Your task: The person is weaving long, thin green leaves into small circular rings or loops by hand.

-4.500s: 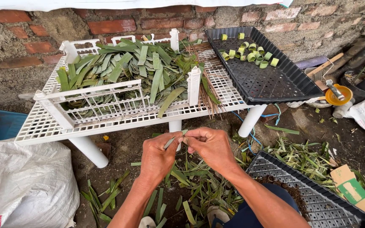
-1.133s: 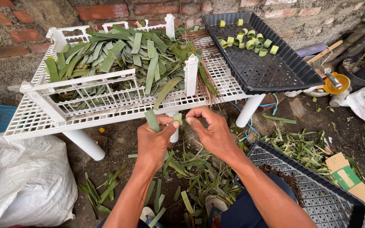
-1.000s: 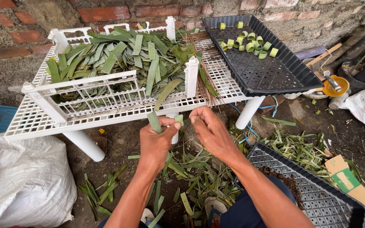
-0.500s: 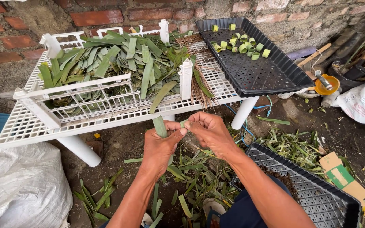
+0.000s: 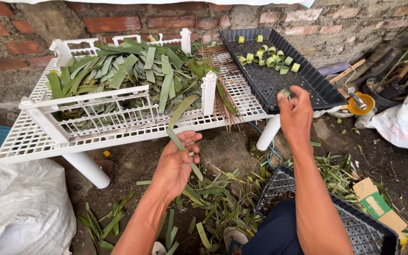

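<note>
Two hands work at once. Left hand (image 5: 174, 166) grips a long green leaf strip (image 5: 181, 137), fingers clenched around it just below the front edge of the white slatted desk (image 5: 119, 137). A heap of cut leaves (image 5: 133, 71) fills the desk's fenced section, with thin sticks (image 5: 223, 94) beside it.

Right hand (image 5: 294, 113) is extended toward the black tray (image 5: 298, 82), fingers pinching a small rolled leaf ring (image 5: 285, 92) over its near rim. Judged step: depositing a finished ring. Placement calls for setting it beside the other rings (image 5: 267, 54) at the tray's far end. Leaf scraps (image 5: 223, 198) litter the ground; nothing blocks the reach.
</note>
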